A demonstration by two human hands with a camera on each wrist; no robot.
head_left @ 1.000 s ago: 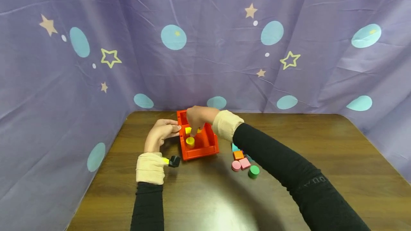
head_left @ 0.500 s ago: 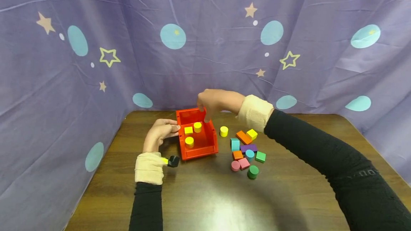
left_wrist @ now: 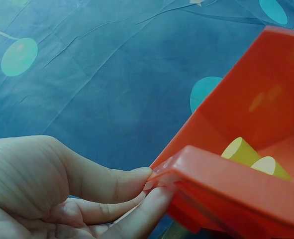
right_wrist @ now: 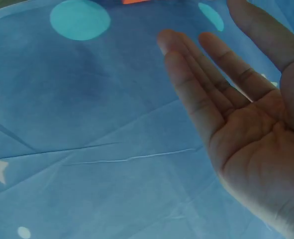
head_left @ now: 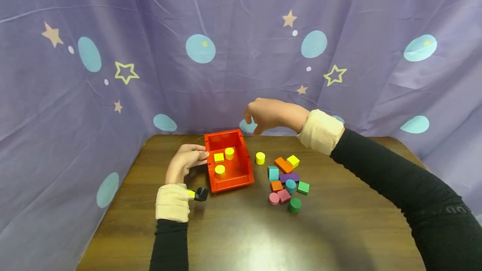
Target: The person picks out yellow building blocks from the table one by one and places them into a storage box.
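Observation:
A red open bin (head_left: pixel 230 184) stands toward the back left of the table. My left hand (head_left: pixel 187 160) pinches its left wall between thumb and fingers, which the left wrist view shows close up at the bin's rim (left_wrist: pixel 186 157). Inside the bin lie a yellow square block (head_left: pixel 219 157) and two yellow cylinders (head_left: pixel 229 153). My right hand (head_left: pixel 271 114) hovers above the table's back edge, right of the bin. In the right wrist view that hand (right_wrist: pixel 256 129) holds nothing, its fingers loosely extended. Nearest below it stands another yellow cylinder (head_left: pixel 260 158).
Right of the bin lies a loose group of blocks: a yellow block (head_left: pixel 293 161), an orange block (head_left: pixel 283 165), a purple block (head_left: pixel 289 178), a green cylinder (head_left: pixel 295 205), a pink cylinder (head_left: pixel 274 198) and several others. A patterned purple curtain (head_left: pixel 241 78) hangs behind the table.
My right hand has risen out of the bin and moved right, uncovering the yellow pieces inside and the blocks on the table. The left hand keeps its grip on the bin.

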